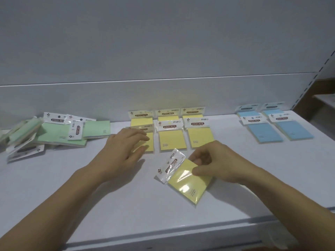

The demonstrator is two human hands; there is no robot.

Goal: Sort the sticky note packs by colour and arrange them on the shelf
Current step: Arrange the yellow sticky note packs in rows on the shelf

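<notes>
On the white shelf (108, 205), my right hand (215, 160) pinches the upper right edge of a yellow sticky note pack (188, 185) that lies tilted near the middle front. My left hand (125, 144) hovers open, fingers spread, over the front left pack of the yellow group (170, 134), which lies in two neat rows at the back centre. A loose heap of green packs (61, 136) sits at the far left. Several blue packs (272, 127) lie in tidy rows at the back right.
A grey back panel (163, 51) rises behind the shelf. The slotted upright (324, 64) stands at the right end. The shelf's front lip (181, 234) runs along the bottom.
</notes>
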